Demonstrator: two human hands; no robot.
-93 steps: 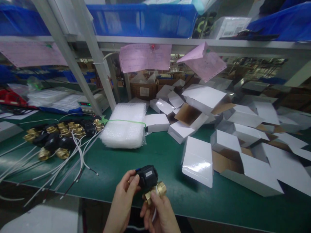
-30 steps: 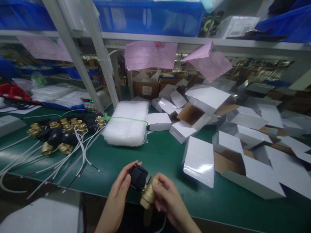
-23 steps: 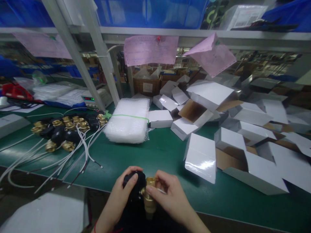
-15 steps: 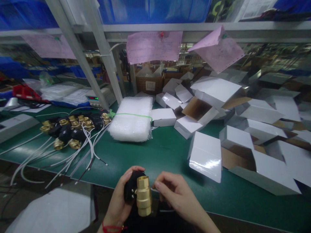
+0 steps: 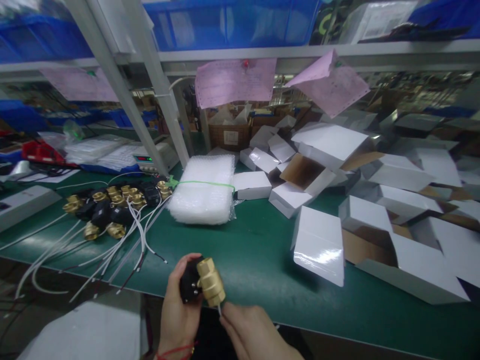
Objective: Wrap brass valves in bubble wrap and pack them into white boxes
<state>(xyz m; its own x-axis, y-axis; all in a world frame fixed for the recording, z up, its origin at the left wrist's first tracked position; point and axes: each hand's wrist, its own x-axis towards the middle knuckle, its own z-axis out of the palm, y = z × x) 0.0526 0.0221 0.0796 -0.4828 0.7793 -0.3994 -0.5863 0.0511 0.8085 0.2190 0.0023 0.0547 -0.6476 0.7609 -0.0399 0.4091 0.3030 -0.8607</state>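
My left hand (image 5: 176,310) grips a motorised valve (image 5: 200,286) near the front edge of the green bench: a black actuator block with a brass body turned up and to the right. My right hand (image 5: 249,332) is just below the brass end, its fingertips pinching the thin white cable that leaves the valve. Both hands hover over the bench edge, in front of the bundle of bubble-wrap bags (image 5: 204,189).
Several more brass-and-black valves (image 5: 112,207) with white cables lie at the left. Many white cartons (image 5: 318,245), some open, cover the right half of the green bench (image 5: 247,245). A digital scale (image 5: 150,156), shelf posts and pink papers stand behind. A white sheet lies low at the left.
The valve has been turned over, from black actuator up to brass body up. My right hand left the brass body and dropped below it to the cable. My left hand kept its grip.
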